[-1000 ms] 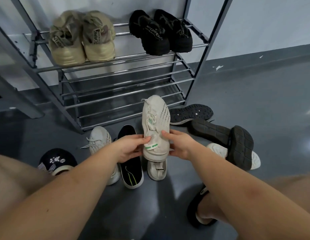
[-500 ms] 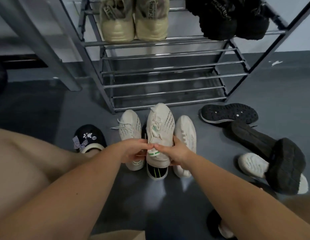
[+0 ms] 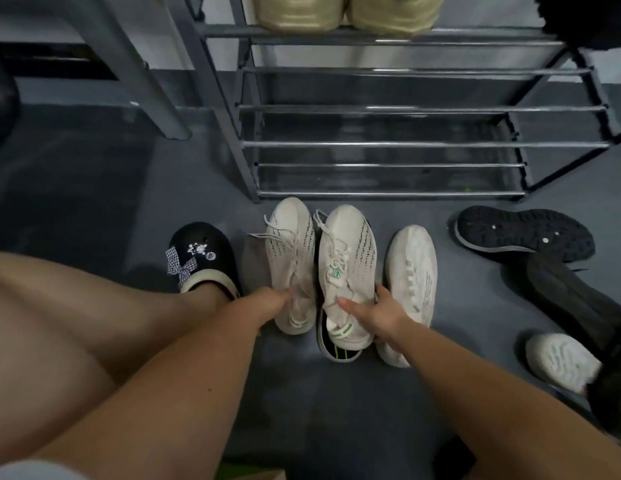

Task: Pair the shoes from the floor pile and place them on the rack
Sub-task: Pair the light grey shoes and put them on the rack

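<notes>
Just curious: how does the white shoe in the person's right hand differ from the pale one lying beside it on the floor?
The held white shoe is laces up; the overturned shoe shows its ridged sole. The held one is gripped by the right hand and rests over a black shoe; the overturned one lies untouched on the floor. Both are pale and point toward the rack.

Grey floor [image 3: 94, 188] — white sneakers [image 3: 291, 265], black shoes [image 3: 524, 233] scattered on it; metal rack [image 3: 388, 144] stands there — beige pair [image 3: 347, 12] up top.

Dim, flat indoor light — soft motion blur throughout, wide-angle bending at the edges, faint floor sheen.
</notes>
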A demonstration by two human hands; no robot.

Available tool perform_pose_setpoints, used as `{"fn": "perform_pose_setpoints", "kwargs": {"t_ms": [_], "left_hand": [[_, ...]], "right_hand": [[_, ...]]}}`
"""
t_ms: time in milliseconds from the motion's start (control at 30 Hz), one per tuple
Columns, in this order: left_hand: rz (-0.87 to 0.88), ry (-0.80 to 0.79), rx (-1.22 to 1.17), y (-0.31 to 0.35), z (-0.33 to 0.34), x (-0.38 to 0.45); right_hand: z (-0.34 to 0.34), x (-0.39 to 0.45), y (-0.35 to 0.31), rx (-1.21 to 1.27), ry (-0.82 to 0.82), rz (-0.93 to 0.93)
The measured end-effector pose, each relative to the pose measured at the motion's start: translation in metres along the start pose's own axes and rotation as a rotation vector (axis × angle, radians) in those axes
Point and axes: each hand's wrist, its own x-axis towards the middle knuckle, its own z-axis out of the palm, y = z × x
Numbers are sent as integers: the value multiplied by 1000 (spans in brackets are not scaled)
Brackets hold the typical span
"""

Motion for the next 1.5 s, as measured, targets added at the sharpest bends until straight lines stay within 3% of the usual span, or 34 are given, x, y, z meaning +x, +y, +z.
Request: {"fn": "perform_pose_setpoints", "kwargs": {"t_ms": [100, 400, 667, 1067, 1233, 1500], "left_hand": [[-46, -139, -192, -1, 8, 5], [-111, -193, -530, 0, 10, 17], [4, -15, -259, -2, 6, 23], [120, -118, -373, -13, -11, -21], [219, -147, -419, -3, -7, -52], [327, -223, -337, 0, -8, -87]], "right_hand": [[-3, 6, 0, -44, -6, 12], [-6, 15, -2, -60, -60, 36], [-10, 15, -4, -50, -82, 113], [-7, -22, -18, 45, 3, 57], [-24, -48, -25, 8, 128, -41], [-41, -95, -26, 106, 183, -63]]}}
